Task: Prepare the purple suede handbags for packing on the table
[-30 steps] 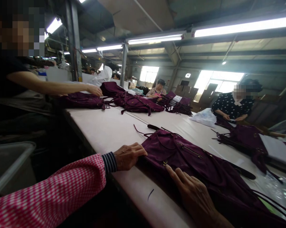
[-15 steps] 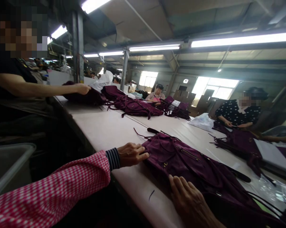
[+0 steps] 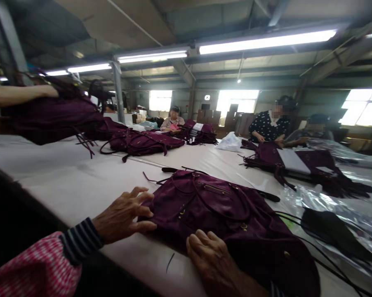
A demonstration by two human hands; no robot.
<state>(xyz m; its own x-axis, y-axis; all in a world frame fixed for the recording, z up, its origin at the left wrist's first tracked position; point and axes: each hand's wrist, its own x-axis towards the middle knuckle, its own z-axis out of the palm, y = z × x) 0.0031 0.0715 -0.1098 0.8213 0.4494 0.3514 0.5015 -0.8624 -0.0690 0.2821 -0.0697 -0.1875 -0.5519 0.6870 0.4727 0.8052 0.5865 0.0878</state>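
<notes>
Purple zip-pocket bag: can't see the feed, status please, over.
Left hand open at left end of purple zip-pocket bag; right hand curled at its near edge. Bag lying on white table. Clear plastic to its right.

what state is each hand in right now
Left hand: open, at the edge of the bag.
Right hand: curled at the bag's near edge; grip cannot be told.

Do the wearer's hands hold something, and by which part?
The right hand curls at the near edge of the purple bag; whether it grips cannot be told. The left hand, open at the bag's left end, holds nothing.
</notes>
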